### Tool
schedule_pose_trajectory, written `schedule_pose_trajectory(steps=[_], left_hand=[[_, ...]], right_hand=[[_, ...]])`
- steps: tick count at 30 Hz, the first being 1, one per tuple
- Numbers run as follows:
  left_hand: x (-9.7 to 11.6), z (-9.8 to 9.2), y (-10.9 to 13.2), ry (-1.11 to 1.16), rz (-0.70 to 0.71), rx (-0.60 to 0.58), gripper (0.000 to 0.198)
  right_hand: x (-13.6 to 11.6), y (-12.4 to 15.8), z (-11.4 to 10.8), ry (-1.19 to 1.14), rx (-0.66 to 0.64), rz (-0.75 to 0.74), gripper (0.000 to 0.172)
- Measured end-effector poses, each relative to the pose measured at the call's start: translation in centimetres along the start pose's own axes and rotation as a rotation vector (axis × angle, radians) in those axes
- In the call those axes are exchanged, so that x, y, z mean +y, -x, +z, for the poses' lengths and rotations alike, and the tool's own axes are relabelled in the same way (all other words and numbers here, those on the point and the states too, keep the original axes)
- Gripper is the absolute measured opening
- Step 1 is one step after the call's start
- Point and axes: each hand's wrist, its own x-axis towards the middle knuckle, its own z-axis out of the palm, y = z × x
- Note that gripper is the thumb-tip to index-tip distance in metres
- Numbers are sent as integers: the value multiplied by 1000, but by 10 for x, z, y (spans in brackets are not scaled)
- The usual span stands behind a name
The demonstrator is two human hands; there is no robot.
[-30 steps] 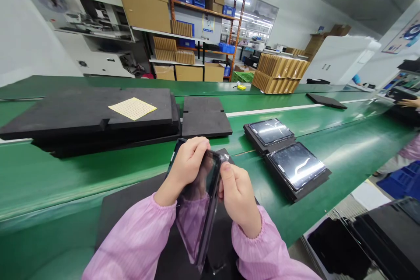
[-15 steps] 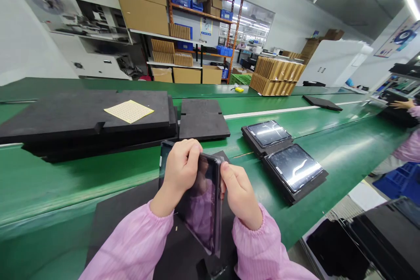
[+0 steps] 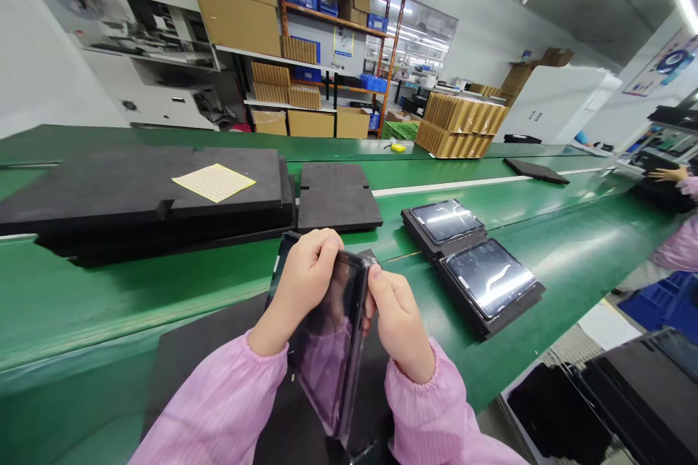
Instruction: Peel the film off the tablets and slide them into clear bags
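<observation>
I hold a dark glossy tablet point(image 3: 332, 349) tilted up on its edge over a black foam mat point(image 3: 201, 356) at the near edge of the green belt. My left hand point(image 3: 302, 283) is curled over the tablet's top edge, fingers closed on it. My right hand point(image 3: 398, 323) grips the tablet's upper right corner, thumb pressed at the rim. Both sleeves are pink. The screen mirrors my sleeve.
Two tablets point(image 3: 447, 220) point(image 3: 489, 277) lie in black foam trays on the green conveyor point(image 3: 109, 290) to the right. Stacked black foam sheets point(image 3: 136, 196) with a yellow dotted sheet point(image 3: 214, 182) lie behind. Another person's hand point(image 3: 666, 174) works at far right. Shelves and cartons stand beyond.
The tablet has tipped slightly between my hands, its lower end swinging closer to me. Both hands keep their grip near its top edge.
</observation>
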Motion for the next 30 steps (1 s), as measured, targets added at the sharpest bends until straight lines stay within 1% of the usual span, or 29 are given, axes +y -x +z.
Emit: schedule_pose_trajectory(steps=[5,9,12,19,22,24,26,30], left_hand=[[-1,-1,-4,64,-17,-127,31],[-3,0,-6,114,-27,-228,32],[-4,0,-6,115,-22,-269,33],[-4,0,-5,106,3,-323,33],[-3,1,-4,112,3,-327,33],[-2,2,-4,108,-2,-305,32],[-1,4,-3,95,-14,-260,31],[0,7,-1,33,-31,-131,29]], right_hand=[[-4,3,0,39,-7,11,71],[-7,6,-2,57,-18,-13,70],[-8,7,-3,64,-23,-28,69],[-7,8,-4,80,21,-45,65],[-5,8,-5,65,24,-54,63],[-3,7,-5,56,29,-55,62],[-1,6,-6,53,49,-55,62],[0,1,-6,84,116,-63,63]])
